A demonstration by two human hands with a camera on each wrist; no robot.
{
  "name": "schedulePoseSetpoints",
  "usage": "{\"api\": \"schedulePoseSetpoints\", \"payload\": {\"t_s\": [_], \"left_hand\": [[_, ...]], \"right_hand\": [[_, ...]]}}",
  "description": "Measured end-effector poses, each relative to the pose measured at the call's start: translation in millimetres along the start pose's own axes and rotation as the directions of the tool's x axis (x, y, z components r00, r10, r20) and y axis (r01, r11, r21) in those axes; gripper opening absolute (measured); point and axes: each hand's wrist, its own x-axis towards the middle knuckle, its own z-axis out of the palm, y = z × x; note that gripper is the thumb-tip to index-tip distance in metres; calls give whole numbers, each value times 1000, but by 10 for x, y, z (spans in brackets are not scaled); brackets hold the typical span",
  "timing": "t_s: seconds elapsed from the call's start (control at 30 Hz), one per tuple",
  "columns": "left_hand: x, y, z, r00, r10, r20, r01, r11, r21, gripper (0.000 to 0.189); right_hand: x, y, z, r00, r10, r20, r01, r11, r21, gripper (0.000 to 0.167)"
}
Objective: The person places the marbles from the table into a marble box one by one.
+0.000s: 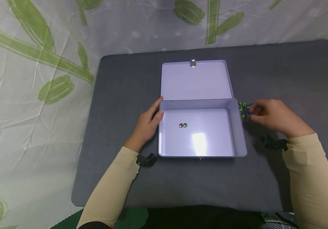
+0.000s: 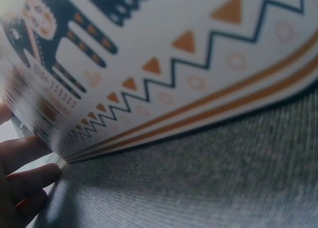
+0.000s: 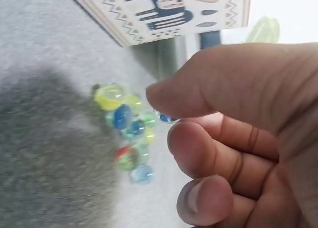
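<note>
A pale metal box [image 1: 201, 140] stands with its lid [image 1: 196, 79] folded back; an orange-brown marble [image 1: 181, 125] and a green marble [image 1: 185, 125] lie on its floor. My left hand [image 1: 146, 125] rests along the box's left wall, its fingers fairly straight against the patterned outside [image 2: 164, 54]. Just beyond the right wall, my right hand [image 1: 278, 116] pinches a blue and clear glass marble [image 3: 166, 117] between thumb and forefinger. Beside those fingertips sits a cluster of marbles [image 3: 121, 116] in yellow, blue, green and red.
Dark grey cloth covers the table [image 1: 124, 82]. A small metal clasp [image 1: 193, 63] sits at the lid's far edge. Behind the table hangs a pale curtain [image 1: 141, 28] with green leaves. Black straps with cameras are on both wrists.
</note>
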Motion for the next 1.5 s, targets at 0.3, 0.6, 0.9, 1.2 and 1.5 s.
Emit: {"api": "schedulePoseSetpoints", "payload": {"t_s": [0.3,0.6,0.9,1.2,1.5], "left_hand": [[8,1,-5,1000,-3,11,3,1000,4,75],[-3,15,-6,1000,-17,20,17,1000,12,77],[-23,19,0,1000,-25,14,25,1000,2,80],[-60,25,-13,1000,-25,16,25,1000,6,81],[-73,42,-29,1000,-11,6,11,1000,11,76]], "right_hand": [[19,-284,-233,999,-23,-27,22,1000,-13,20],[88,-741,-313,991,-127,-52,127,992,-7,17],[253,-1119,-238,970,-236,-51,235,972,-22,9],[380,-1444,-80,936,-351,11,351,936,-27,11],[461,-1595,51,920,-387,61,388,922,3,14]]}}
